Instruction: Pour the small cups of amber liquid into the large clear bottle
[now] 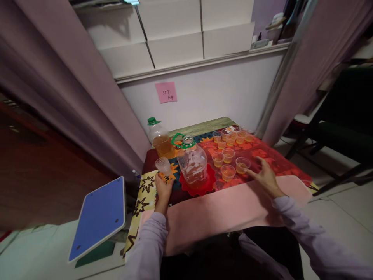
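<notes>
At the left of the table, my left hand (164, 188) is closed round the base of a tilted stack of clear plastic cups (163, 166). My right hand (265, 179) has its fingers spread beside a small clear cup (243, 165) with a little yellowish liquid in it. One fingertip is at or very near that cup's side; whether they touch I cannot tell. Between my hands a large clear jug (192, 165) with a green handle stands uncapped in a red scalloped dish (212, 178). More cups with liquid (228, 173) are close to the right hand.
A green-capped jug (162, 144) of amber liquid stands at the back left. Several filled cups (231, 136) sit grouped at the back right. A pink cloth (221, 206) covers the near edge. A blue board (100, 217) is left, a dark chair (340, 128) right.
</notes>
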### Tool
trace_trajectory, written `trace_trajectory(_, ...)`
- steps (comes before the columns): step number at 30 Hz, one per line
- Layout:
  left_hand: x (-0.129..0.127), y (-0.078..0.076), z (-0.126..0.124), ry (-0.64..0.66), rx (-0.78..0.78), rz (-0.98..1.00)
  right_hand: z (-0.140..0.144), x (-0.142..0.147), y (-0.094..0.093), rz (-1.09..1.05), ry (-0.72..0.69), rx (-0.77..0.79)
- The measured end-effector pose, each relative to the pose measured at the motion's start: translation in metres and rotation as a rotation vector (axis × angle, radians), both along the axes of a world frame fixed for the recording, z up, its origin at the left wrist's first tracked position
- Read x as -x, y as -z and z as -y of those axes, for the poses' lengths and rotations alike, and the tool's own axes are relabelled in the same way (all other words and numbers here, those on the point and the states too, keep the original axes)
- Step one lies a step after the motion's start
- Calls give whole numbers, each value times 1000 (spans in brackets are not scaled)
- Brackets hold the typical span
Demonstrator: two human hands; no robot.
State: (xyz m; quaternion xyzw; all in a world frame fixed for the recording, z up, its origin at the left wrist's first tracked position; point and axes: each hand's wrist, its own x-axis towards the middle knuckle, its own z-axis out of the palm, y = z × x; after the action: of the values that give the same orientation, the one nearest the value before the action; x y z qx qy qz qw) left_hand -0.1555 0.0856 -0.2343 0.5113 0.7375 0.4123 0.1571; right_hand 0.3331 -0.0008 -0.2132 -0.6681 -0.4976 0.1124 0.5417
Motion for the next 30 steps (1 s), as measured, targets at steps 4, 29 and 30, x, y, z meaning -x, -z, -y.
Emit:
trace_trajectory(4, -2, 6, 17, 6, 9, -76, -24, 14, 28, -116, -71, 111)
trace_trajectory(29, 6, 31, 16, 47, -89, -122, -12, 17, -32, 648, -237, -14)
trace_trajectory(30, 6, 32, 16, 49, -102, -119, -12, 18, -33, 656, -234, -25)
